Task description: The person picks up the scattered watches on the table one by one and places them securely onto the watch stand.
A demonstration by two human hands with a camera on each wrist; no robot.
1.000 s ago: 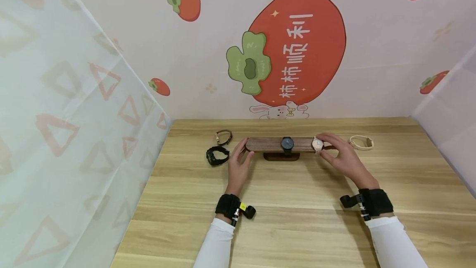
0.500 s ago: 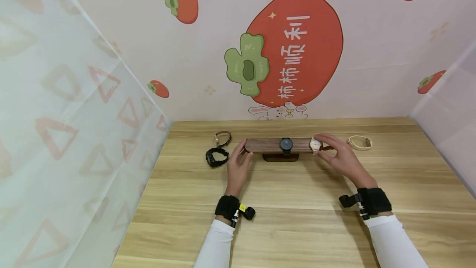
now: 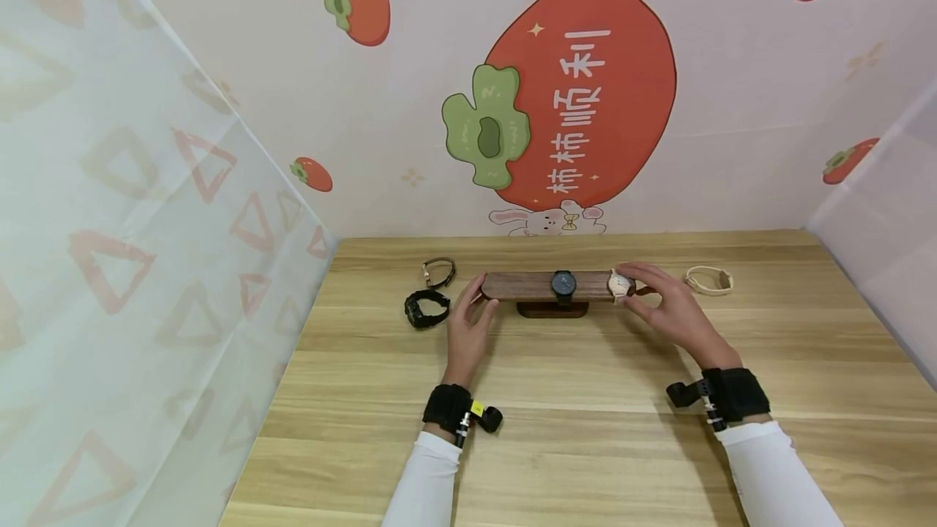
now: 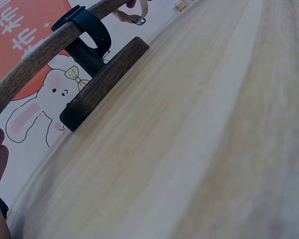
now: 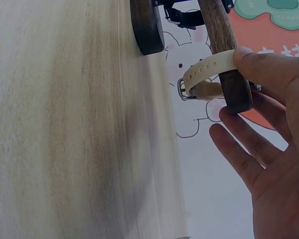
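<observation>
Lest the bar (image 3: 516,287) tip, presumably, the left hand (image 3: 467,332) pinches 1 end; opposite that grip, the right hand (image 3: 681,314) pinches the cream watch (image 3: 620,284).

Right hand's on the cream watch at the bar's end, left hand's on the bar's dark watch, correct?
Not quite: the left hand holds the other end of the bar, not the dark watch, per the head view. The right hand is on the cream watch.

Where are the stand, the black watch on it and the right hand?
Stand (image 3: 523,286): head view, on the bare wooden bar, left of the black watch.
Black watch (image 3: 564,284): head view, on its round dial.
Right hand (image 3: 675,313): head view, on the middle of the hand.
</observation>
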